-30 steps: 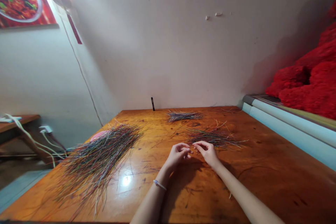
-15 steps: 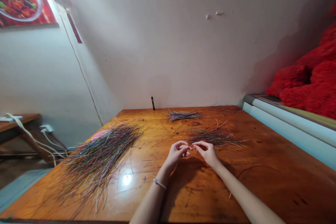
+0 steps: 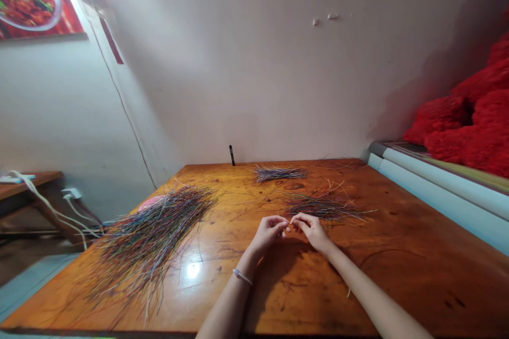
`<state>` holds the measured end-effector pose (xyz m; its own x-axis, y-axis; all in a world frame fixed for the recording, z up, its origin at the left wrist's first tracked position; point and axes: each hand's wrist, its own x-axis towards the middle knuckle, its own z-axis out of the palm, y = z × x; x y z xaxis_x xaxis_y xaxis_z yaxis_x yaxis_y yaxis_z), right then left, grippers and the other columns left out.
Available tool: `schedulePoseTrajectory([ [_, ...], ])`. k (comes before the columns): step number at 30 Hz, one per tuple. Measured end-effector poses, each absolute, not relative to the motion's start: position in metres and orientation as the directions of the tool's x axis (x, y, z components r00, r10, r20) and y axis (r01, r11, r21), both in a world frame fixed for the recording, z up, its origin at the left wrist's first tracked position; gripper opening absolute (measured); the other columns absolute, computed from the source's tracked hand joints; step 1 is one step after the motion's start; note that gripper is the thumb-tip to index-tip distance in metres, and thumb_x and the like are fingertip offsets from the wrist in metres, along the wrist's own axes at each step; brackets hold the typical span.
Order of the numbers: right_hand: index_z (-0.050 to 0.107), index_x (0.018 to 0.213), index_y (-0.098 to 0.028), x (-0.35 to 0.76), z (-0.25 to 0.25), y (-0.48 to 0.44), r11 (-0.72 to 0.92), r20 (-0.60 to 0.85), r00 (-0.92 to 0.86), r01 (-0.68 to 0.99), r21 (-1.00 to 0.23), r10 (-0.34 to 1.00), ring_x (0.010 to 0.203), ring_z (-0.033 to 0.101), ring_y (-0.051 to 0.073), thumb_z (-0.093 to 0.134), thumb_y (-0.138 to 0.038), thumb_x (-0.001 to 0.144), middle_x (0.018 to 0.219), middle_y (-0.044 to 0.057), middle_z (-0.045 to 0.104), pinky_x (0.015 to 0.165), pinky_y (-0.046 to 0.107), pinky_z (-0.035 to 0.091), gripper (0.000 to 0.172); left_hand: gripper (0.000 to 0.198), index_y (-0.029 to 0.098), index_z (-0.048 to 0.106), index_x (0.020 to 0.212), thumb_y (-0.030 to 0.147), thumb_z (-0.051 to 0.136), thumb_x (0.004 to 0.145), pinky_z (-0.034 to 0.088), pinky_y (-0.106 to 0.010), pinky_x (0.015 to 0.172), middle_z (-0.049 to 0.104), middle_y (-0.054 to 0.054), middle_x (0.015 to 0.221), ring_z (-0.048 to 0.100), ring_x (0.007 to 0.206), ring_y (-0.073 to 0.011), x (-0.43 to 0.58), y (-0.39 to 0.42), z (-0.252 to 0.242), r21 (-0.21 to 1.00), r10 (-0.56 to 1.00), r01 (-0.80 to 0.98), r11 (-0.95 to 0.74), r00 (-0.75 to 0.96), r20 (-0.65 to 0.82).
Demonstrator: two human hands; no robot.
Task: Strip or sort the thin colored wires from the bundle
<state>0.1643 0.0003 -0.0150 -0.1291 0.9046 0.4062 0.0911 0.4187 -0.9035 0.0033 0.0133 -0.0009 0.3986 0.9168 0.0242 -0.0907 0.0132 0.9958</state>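
Over the middle of the table, my left hand [image 3: 272, 230] and my right hand [image 3: 310, 229] meet fingertip to fingertip. Both are closed in a pinch; whatever lies between the fingers is too fine to make out. Just beyond my right hand lies a loose bundle of thin dark wires [image 3: 318, 206], with some ends sticking out. Farther back is a smaller, neater bundle of bluish wires [image 3: 278, 174]. A big heap of multicoloured wires [image 3: 155, 243] spreads over the table's left side. My left wrist wears a beaded bracelet [image 3: 242, 276].
The glossy wooden table [image 3: 397, 275] reaches back to a pale wall. A black marker [image 3: 231, 155] stands upright at its far edge. Something pink [image 3: 153, 202] shows beneath the heap. Right of the table, red fluffy bundles [image 3: 469, 122] rest beside long white rolls [image 3: 437, 185].
The fingers of my right hand have curled in slightly and come closer to my left fingertips. The wire bundles lie as before.
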Motion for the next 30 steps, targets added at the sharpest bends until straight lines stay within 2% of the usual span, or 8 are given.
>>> schedulePoseTrajectory([
  [5,0.063,0.072,-0.016,0.163,-0.019,0.004,0.389,0.378,-0.102,0.11,-0.915,0.92,0.054,0.053,0.013,0.053,-0.043,0.076,0.06,0.001,0.059,0.051,0.023,0.044,0.029,0.027,0.011,0.061,0.07,0.038,0.066,0.067,0.031,-0.016,0.043,0.059,0.001,0.056,0.046,0.044,-0.0059,0.004,0.015,-0.004,0.997,0.908,-0.043,-0.056,0.413,0.069],
  [11,0.063,0.067,-0.015,0.164,-0.021,0.006,0.397,0.397,-0.044,0.197,-0.896,0.917,0.053,0.053,0.013,0.056,-0.039,0.075,0.058,0.002,0.06,0.05,0.024,0.043,0.027,0.022,0.013,0.058,0.066,0.034,0.059,0.073,0.035,-0.018,0.046,0.055,0.002,0.054,0.046,0.044,-0.0072,0.007,0.015,-0.011,0.978,0.906,0.056,-0.2,0.392,0.162],
  [15,0.065,0.066,-0.017,0.163,-0.018,0.001,0.425,0.432,-0.033,0.267,-0.865,0.901,0.058,0.055,0.015,0.058,-0.035,0.074,0.064,0.003,0.062,0.053,0.025,0.043,0.021,0.022,0.014,0.058,0.066,0.034,0.055,0.075,0.035,-0.019,0.045,0.056,0.001,0.055,0.048,0.044,-0.0085,0.005,0.016,-0.016,0.948,0.898,0.145,-0.285,0.387,0.21],
  [18,0.066,0.066,-0.019,0.163,-0.015,-0.004,0.507,0.522,-0.064,0.368,-0.78,0.85,0.062,0.055,0.016,0.057,-0.032,0.077,0.067,0.003,0.061,0.055,0.026,0.043,0.019,0.025,0.015,0.058,0.067,0.037,0.054,0.076,0.036,-0.02,0.045,0.057,0.0,0.055,0.05,0.043,-0.0095,0.005,0.015,-0.017,0.931,0.897,0.174,-0.32,0.373,0.239],
  [21,0.068,0.072,-0.021,0.163,-0.013,-0.006,0.6,0.637,-0.096,0.467,-0.65,0.765,0.069,0.056,0.018,0.055,-0.031,0.08,0.071,0.004,0.059,0.059,0.028,0.046,0.018,0.028,0.015,0.057,0.067,0.041,0.054,0.076,0.037,-0.02,0.044,0.057,0.0,0.055,0.049,0.041,-0.0095,0.006,0.014,-0.016,0.936,0.913,0.153,-0.317,0.316,0.257],
  [23,0.069,0.077,-0.022,0.163,-0.014,-0.006,0.628,0.671,-0.11,0.488,-0.607,0.733,0.072,0.056,0.018,0.055,-0.031,0.081,0.073,0.004,0.059,0.063,0.029,0.047,0.017,0.028,0.015,0.056,0.066,0.043,0.055,0.075,0.036,-0.02,0.043,0.057,0.001,0.053,0.048,0.04,-0.0095,0.008,0.014,-0.015,0.947,0.929,0.125,-0.297,0.267,0.256],
  [30,0.069,0.084,-0.023,0.164,-0.016,-0.006,0.647,0.677,-0.148,0.493,-0.582,0.721,0.071,0.056,0.017,0.055,-0.027,0.082,0.074,0.004,0.058,0.066,0.029,0.047,0.015,0.031,0.014,0.055,0.065,0.044,0.061,0.069,0.037,-0.02,0.044,0.055,0.002,0.052,0.048,0.041,-0.0082,0.012,0.015,-0.011,0.98,0.953,-0.025,-0.199,0.226,0.2],
])
